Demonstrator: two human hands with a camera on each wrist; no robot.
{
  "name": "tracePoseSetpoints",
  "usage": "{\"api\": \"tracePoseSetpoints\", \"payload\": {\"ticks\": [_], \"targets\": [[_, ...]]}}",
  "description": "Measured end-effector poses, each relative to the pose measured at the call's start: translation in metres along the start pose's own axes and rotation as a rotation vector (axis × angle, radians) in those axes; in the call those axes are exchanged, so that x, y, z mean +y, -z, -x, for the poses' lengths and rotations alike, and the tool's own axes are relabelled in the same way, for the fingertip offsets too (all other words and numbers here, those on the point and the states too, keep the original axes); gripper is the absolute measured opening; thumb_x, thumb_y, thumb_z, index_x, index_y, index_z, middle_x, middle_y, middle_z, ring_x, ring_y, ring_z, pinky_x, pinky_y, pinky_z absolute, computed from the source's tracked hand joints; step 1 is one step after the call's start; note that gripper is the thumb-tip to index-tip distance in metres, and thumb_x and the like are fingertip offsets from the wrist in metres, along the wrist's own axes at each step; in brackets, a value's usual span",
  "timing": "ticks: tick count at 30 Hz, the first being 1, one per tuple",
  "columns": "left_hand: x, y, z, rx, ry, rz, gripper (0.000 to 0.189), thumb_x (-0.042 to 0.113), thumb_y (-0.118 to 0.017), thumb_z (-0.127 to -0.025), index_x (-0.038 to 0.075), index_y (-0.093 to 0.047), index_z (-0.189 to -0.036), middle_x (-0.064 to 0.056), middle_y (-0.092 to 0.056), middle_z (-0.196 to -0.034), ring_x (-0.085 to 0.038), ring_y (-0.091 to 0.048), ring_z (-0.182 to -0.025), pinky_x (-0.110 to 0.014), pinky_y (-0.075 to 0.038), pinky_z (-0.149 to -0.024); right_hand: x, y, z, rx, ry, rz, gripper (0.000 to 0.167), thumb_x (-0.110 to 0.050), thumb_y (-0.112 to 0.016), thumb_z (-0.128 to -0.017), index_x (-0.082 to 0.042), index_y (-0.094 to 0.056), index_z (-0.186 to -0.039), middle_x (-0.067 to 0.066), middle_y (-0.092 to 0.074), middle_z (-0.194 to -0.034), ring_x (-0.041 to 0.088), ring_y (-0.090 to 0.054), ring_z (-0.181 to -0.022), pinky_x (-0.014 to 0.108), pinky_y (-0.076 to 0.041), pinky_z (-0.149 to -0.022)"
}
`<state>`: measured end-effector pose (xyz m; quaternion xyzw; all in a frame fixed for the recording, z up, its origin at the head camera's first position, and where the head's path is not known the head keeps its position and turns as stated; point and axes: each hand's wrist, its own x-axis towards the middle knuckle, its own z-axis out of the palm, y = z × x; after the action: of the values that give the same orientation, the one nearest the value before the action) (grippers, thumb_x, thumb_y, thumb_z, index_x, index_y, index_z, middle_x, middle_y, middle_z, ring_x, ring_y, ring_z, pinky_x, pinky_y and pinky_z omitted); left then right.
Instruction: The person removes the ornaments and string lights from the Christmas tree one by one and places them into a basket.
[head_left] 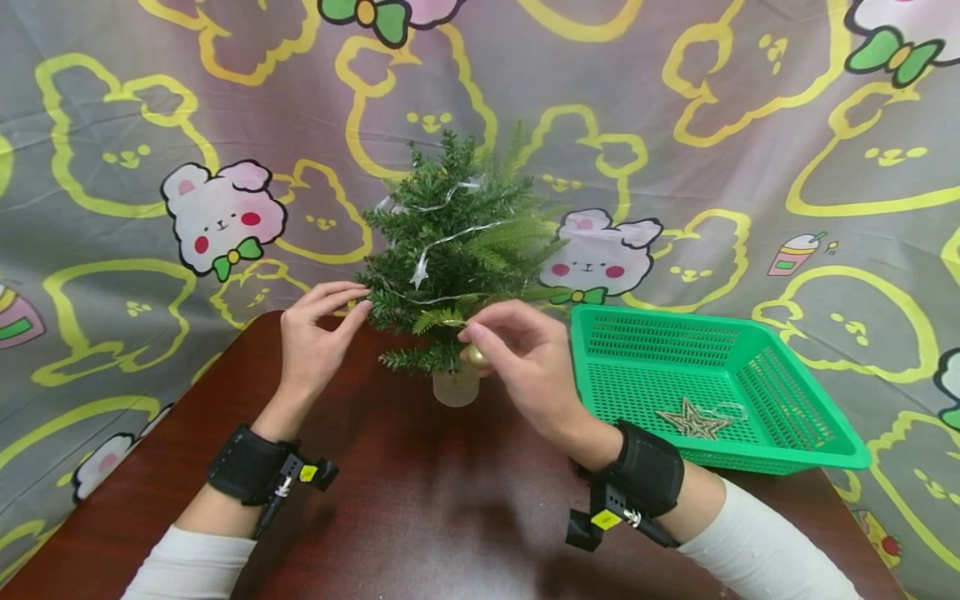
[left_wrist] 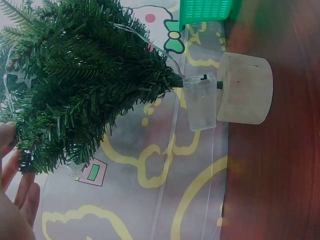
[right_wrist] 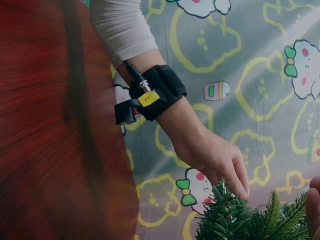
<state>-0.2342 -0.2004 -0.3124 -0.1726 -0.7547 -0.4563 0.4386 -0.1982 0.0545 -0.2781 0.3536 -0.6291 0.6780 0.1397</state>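
Note:
A small artificial Christmas tree (head_left: pixel 450 242) stands upright on a pale round base (head_left: pixel 456 387). A clear string of lights with a star (head_left: pixel 420 271) winds around its branches. At the tree's left side my left hand (head_left: pixel 313 342) pinches a branch tip between thumb and fingers; the same hand (left_wrist: pixel 17 195) shows at the left wrist view's edge. My right hand (head_left: pixel 525 358) pinches the thin loop of a gold ball ornament (head_left: pixel 477 357) by a lower front branch. The ball is partly hidden by the fingers.
A green plastic basket (head_left: pixel 780 454) stands on the table right of the tree, with a glittery star ornament (head_left: pixel 693 419) inside. A clear plastic box (left_wrist: pixel 201 107) sits at the trunk. Behind the dark red table (head_left: pixel 420 500) hangs a patterned curtain (head_left: pixel 285 108).

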Motion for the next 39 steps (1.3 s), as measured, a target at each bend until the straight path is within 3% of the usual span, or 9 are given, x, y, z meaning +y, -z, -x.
{"api": "tracePoseSetpoints", "payload": {"ticks": [5,15,21,24,34,39], "targets": [[0.001,0.000,-0.001,-0.001,0.002,0.007,0.015,-0.002,-0.071,-0.086,-0.007,-0.075,-0.101,-0.026,-0.070,-0.104,0.015,-0.056,-0.093,-0.005,-0.045,-0.078,-0.002,0.002,0.000,0.003,0.010,-0.009,0.011,-0.003,-0.062,-0.094,0.008,-0.066,-0.096,0.005,-0.073,-0.085,0.016,-0.071,-0.069,0.036,-0.059,-0.056],[0.006,0.002,0.000,-0.014,0.006,0.026,0.016,-0.004,-0.071,-0.086,-0.008,-0.074,-0.101,-0.027,-0.070,-0.104,0.015,-0.056,-0.092,-0.006,-0.045,-0.076,-0.003,0.012,0.002,0.008,0.037,0.022,0.009,0.000,-0.062,-0.093,0.008,-0.065,-0.095,-0.001,-0.073,-0.085,0.012,-0.070,-0.068,0.035,-0.058,-0.055],[0.004,0.002,0.000,-0.013,0.003,0.028,0.016,-0.004,-0.071,-0.086,-0.008,-0.074,-0.101,-0.027,-0.069,-0.104,0.006,-0.060,-0.090,-0.006,-0.045,-0.076,-0.004,0.020,0.004,0.010,0.034,0.047,0.010,-0.002,-0.062,-0.094,0.007,-0.065,-0.096,-0.007,-0.073,-0.086,0.013,-0.070,-0.069,0.039,-0.059,-0.055],[0.003,0.002,0.000,-0.008,0.000,0.027,0.016,-0.003,-0.071,-0.086,-0.008,-0.074,-0.101,-0.027,-0.070,-0.104,-0.001,-0.062,-0.089,-0.006,-0.045,-0.077,-0.005,0.024,0.006,0.011,0.038,0.055,0.010,-0.002,-0.063,-0.094,0.007,-0.066,-0.096,-0.006,-0.073,-0.086,0.013,-0.070,-0.069,0.037,-0.059,-0.055],[-0.001,0.000,0.001,-0.002,0.001,0.006,0.015,-0.002,-0.072,-0.086,-0.006,-0.075,-0.100,-0.025,-0.071,-0.104,-0.003,-0.063,-0.091,-0.006,-0.045,-0.078,-0.007,0.043,0.018,0.018,0.017,0.095,0.010,-0.001,-0.062,-0.094,0.008,-0.065,-0.096,-0.002,-0.073,-0.085,0.015,-0.069,-0.069,0.029,-0.058,-0.058],[-0.001,0.000,0.001,-0.003,0.003,0.001,0.015,-0.002,-0.072,-0.086,-0.005,-0.075,-0.101,-0.025,-0.070,-0.104,0.008,-0.059,-0.090,-0.006,-0.044,-0.078,-0.006,0.054,0.024,0.048,-0.010,0.094,0.011,0.000,-0.062,-0.095,0.010,-0.065,-0.096,0.002,-0.073,-0.085,0.015,-0.069,-0.070,0.028,-0.058,-0.060]]}}
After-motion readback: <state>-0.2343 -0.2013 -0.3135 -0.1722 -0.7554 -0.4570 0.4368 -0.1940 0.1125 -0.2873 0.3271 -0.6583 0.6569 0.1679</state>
